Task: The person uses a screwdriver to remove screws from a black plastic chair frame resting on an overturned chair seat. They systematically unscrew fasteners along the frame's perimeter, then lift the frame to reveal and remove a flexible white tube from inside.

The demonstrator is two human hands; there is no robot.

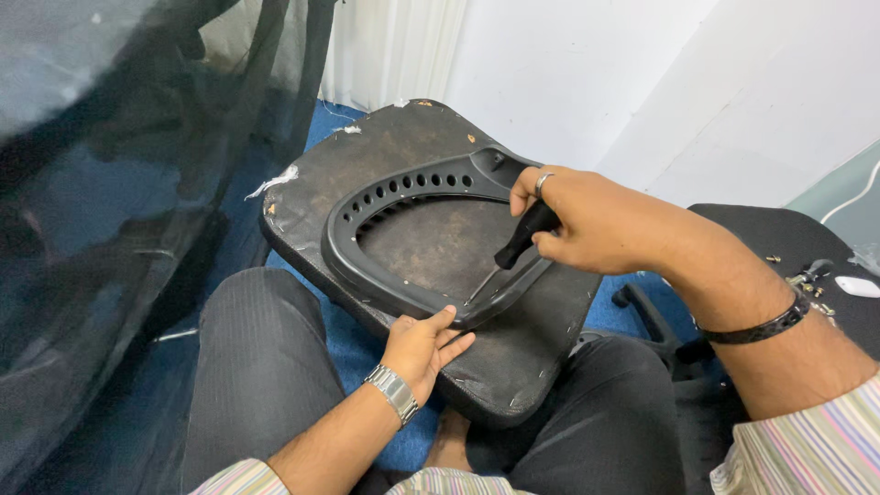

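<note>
Near the middle of the frame, a dark chair seat panel [403, 156] is being held tilted on the person's knees, its underside turned up, and a black plastic horseshoe frame [344, 234] is lying on it. A screwdriver [513, 249] with a black handle is being gripped by the right hand [596, 220], the fingers closed fully around the handle. The long axis of the tool is running diagonally, from the handle at the upper right down to the thin shaft at the lower left, and the tip is being pointed at the lower edge of the frame, close to the thumb of the left hand [423, 348]. The left hand is being pressed on the edge of the seat panel, thumb on top and fingers stretched flat; nothing is being pinched by it. Judging from this, a screw at that lower edge is being worked on, though the screw head itself cannot be seen. For the next move, the tip probably needs to be kept seated and the shaft held straight while the panel is being steadied. At the right edge, small screws [816, 291] are lying on a black chair seat [779, 234].
</note>
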